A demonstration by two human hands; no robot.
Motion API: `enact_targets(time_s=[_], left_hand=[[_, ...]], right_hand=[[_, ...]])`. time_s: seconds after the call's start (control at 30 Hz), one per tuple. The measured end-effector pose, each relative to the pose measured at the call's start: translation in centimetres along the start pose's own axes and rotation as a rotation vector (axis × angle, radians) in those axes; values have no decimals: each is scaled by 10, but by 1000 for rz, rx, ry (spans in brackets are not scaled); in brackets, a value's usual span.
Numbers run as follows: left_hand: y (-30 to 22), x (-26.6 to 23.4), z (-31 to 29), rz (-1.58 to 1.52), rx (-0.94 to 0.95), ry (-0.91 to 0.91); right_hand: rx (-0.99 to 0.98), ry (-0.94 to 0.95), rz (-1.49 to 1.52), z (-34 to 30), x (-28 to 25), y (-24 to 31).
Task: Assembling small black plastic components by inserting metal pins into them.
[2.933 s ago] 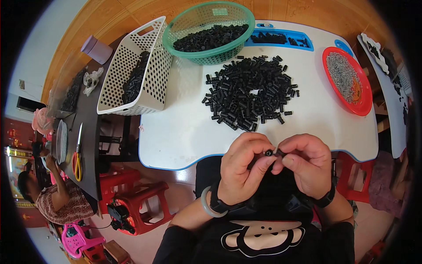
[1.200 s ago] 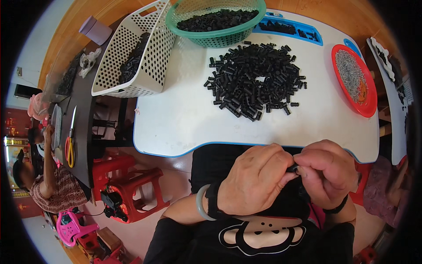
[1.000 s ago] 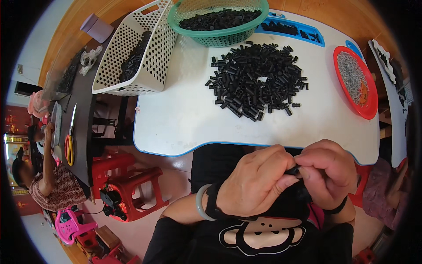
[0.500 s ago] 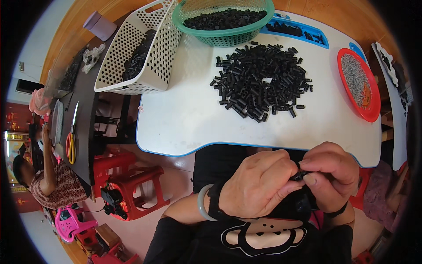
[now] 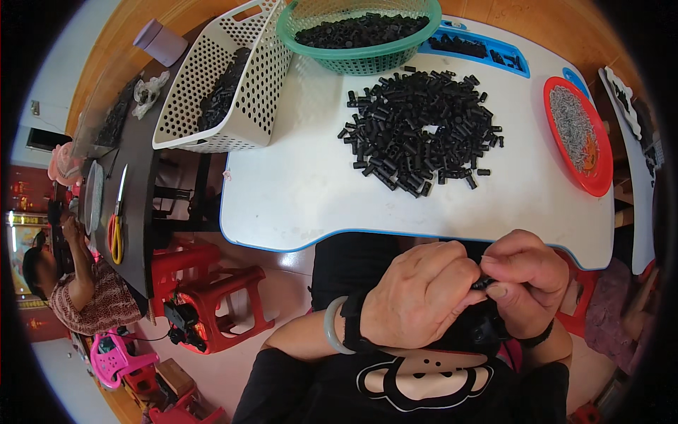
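Note:
My left hand [image 5: 424, 293] and my right hand [image 5: 531, 281] meet in front of my chest, below the table's near edge. Between their pinched fingertips is a small black plastic piece [image 5: 483, 283], mostly covered by the fingers. Both hands are closed on it. Beyond them, a loose pile of short black cylindrical plastic pieces [image 5: 417, 134] lies on the white table [image 5: 296, 191]. To the right of that pile, a red plate [image 5: 602, 177] holds many small silvery metal parts [image 5: 573, 124], too fine to name.
At the back stand a green basket [image 5: 346, 60] of black pieces, a blue tray [image 5: 519, 65] and a white perforated basket [image 5: 247, 120]. Scissors [image 5: 116, 237] lie on a dark table at left, by a red stool [image 5: 229, 304]. Other people [image 5: 95, 304] sit at both sides.
My hands stay together, with small shifts of the fingers and the right hand slightly further left. Less of the black piece shows. The person at left has moved their arm slightly.

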State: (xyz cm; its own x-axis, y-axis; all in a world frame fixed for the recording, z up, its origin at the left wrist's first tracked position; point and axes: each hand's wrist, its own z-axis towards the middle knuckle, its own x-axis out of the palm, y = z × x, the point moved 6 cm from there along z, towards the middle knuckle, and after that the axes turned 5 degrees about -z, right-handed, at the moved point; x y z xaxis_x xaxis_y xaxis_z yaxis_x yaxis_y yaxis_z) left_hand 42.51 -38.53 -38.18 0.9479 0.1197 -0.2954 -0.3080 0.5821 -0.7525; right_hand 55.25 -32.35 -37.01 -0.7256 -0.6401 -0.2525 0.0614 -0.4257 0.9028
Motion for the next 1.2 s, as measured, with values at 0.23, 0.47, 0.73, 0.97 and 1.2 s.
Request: enact_targets(time_s=[0.23,0.47,0.73,0.97,1.2], left_hand=[[2,2,-1,-4,-1,9],[6,-1,0,26,42,-28],[5,-3,3,86,76,-54],[9,-2,4,59,58,-53],[6,0,4,33,57,-45]], right_hand=[[176,-6,463,-4,8,-19],[510,-17,907,-6,22,-39],[606,69,956,-16,21,-52],[606,99,1031,-19,29,-57],[583,84,943,-21,30,-61]])
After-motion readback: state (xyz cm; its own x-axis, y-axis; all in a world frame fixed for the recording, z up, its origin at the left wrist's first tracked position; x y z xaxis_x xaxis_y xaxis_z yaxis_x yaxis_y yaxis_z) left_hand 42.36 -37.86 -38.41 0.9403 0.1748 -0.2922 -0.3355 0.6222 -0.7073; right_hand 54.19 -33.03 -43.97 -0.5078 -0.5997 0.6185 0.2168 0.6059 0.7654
